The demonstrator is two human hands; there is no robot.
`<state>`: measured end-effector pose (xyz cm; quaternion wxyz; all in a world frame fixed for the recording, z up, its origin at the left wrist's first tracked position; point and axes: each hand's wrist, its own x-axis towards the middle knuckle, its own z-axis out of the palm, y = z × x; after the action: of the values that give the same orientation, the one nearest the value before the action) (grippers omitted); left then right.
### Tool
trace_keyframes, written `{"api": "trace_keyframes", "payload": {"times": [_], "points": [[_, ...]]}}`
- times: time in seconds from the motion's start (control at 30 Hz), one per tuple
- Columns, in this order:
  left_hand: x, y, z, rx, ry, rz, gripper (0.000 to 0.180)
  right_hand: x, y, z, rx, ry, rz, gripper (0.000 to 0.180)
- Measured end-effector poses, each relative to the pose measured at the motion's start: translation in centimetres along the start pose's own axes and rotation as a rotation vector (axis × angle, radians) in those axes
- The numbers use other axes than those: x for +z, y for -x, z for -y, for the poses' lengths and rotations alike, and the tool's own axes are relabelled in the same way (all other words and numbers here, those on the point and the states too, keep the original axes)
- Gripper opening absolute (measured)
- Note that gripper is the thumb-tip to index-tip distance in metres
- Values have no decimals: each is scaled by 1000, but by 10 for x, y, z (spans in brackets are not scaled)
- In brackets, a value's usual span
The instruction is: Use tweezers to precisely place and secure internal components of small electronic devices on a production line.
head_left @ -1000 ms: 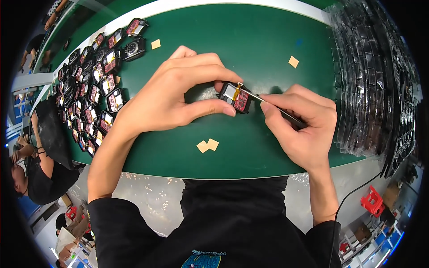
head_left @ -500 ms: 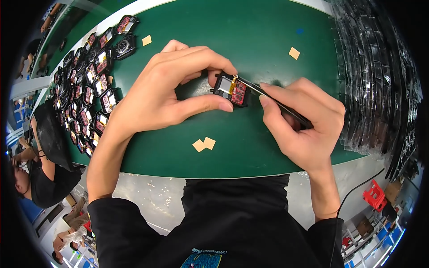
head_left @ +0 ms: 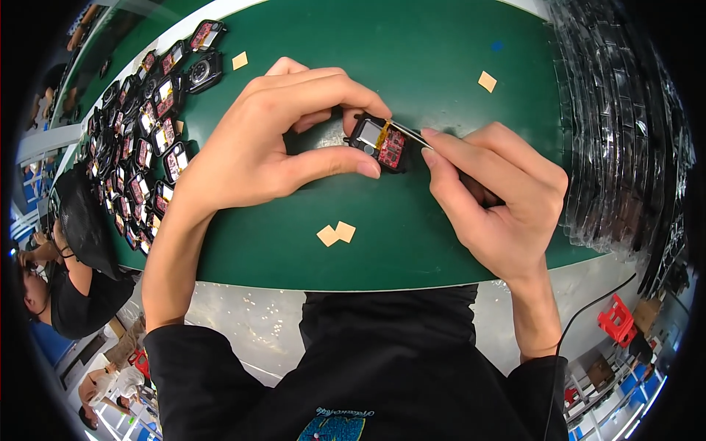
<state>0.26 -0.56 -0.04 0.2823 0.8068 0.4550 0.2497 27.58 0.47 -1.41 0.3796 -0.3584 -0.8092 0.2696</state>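
Note:
Between the thumb and fingers of my left hand [head_left: 283, 140] is an opened smartwatch case [head_left: 376, 143], its inside facing up. A silver-grey block, a red circuit board and a yellow flex strip show in its black shell. My right hand [head_left: 504, 191] pinches a pair of slim tweezers [head_left: 406, 132]. Their tips touch the upper edge of the case, at the top of the yellow strip and close to my left index fingertip. Whether the tips grip anything is too small to tell.
Many similar watch cases [head_left: 176, 162] crowd the left of the green table [head_left: 412, 257]. Small beige squares [head_left: 345, 232] lie near the front, with others farther back. Stacked clear plastic trays [head_left: 607, 132] line the right side. A co-worker [head_left: 66, 272] sits at far left.
The tweezer tips have shifted slightly along the top edge of the case, and my right fingers have moved a little closer to it. My left hand keeps its hold.

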Motion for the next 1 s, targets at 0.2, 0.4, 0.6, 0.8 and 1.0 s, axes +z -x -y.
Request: {"api": "trace_keyframes", "payload": {"times": [0.2,0.4,0.6,0.8,1.0], "points": [[-6,0,8,35,42,55,55,-4,0,-2,111,-161,52,21],[-7,0,9,62,35,80,54,-6,-1,-2,147,-187,87,20],[-6,-2,4,57,22,80,52,-6,-2,-2,140,-166,92,19],[-3,0,7,139,-7,52,48,-3,1,-2,131,-180,83,20],[-1,0,5,145,-7,47,48,-3,3,-4,103,-167,76,21]]}}
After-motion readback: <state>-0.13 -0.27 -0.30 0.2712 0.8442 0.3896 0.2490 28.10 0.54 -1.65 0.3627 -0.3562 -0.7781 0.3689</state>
